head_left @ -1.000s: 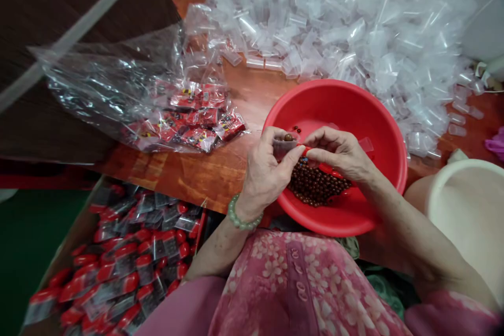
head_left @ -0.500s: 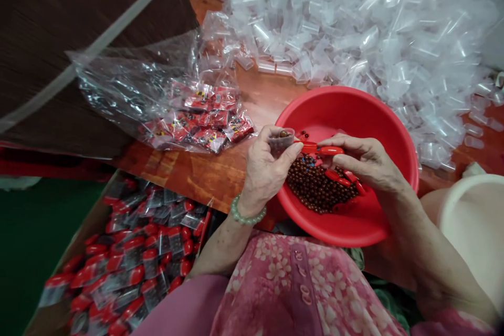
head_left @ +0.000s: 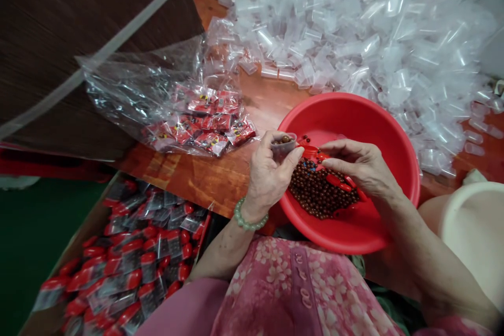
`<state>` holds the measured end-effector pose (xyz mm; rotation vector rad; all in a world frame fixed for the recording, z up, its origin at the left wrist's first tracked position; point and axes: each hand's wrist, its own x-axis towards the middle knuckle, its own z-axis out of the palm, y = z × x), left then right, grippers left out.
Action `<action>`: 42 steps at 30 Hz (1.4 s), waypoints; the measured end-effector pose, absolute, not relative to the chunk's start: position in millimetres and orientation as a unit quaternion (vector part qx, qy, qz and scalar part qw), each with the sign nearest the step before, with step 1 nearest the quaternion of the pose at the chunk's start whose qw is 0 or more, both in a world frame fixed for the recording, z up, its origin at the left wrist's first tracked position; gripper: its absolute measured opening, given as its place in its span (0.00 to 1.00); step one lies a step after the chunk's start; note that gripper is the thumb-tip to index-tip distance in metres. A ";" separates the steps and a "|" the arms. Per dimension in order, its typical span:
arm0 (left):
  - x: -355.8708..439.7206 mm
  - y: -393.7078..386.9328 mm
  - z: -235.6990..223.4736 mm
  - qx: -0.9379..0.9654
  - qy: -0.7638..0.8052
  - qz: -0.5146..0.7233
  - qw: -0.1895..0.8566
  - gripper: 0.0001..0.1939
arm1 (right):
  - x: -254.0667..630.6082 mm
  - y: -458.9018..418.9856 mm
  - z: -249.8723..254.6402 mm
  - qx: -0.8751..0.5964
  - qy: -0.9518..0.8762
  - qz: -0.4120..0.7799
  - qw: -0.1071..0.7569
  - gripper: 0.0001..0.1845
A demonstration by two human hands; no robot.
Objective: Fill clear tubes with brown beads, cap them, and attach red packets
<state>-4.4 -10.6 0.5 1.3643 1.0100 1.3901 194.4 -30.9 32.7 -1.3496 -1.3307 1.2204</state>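
My left hand (head_left: pixel 270 176), with a green bead bracelet (head_left: pixel 251 215) on its wrist, is closed around a small clear plastic cup (head_left: pixel 282 151). Several brown beads (head_left: pixel 285 139) show at the cup's mouth. Just beyond the left thumb is a red, rounded plastic cap (head_left: pixel 309 151). Over the red basin (head_left: pixel 350 102), my right hand (head_left: pixel 360 165) pinches a small red plastic piece (head_left: pixel 323 157), largely covered by the fingers. Below both hands lie many brown beads (head_left: pixel 318 194) in the basin, with several red plastic pieces (head_left: pixel 338 182) and a few blue bits among them.
A large heap of clear plastic cups (head_left: pixel 354 21) covers the table's back right. At left lies a clear bag of red packets (head_left: pixel 208 121). A box of red-capped containers (head_left: pixel 134 257) stands lower left. A pale tub (head_left: pixel 472 226) is at right.
More beads show in the cup in my left hand. My right fingers have shifted slightly on the red pieces, and a red cap sits closer to the left thumb. The whole view has shifted slightly.
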 end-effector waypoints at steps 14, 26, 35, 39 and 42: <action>1.8 -16.1 5.2 0.655 0.364 0.533 0.393 0.06 | 174.3 -31.7 25.5 -0.531 -0.504 0.447 0.514 0.15; -2.0 -14.1 12.0 0.640 0.307 0.454 0.538 0.05 | 180.9 -35.2 28.8 -0.484 -0.556 0.300 0.606 0.14; -2.5 -10.1 15.1 0.666 0.284 0.363 0.587 0.06 | 176.5 -36.6 37.5 -0.394 -0.725 0.192 0.532 0.19; -3.5 -6.8 16.3 0.673 0.282 0.330 0.599 0.08 | 178.1 -35.4 37.2 -0.416 -0.740 0.172 0.499 0.16; -3.9 -2.2 15.1 0.648 0.260 0.325 0.638 0.08 | 180.3 -34.8 38.6 -0.451 -0.731 0.185 0.477 0.13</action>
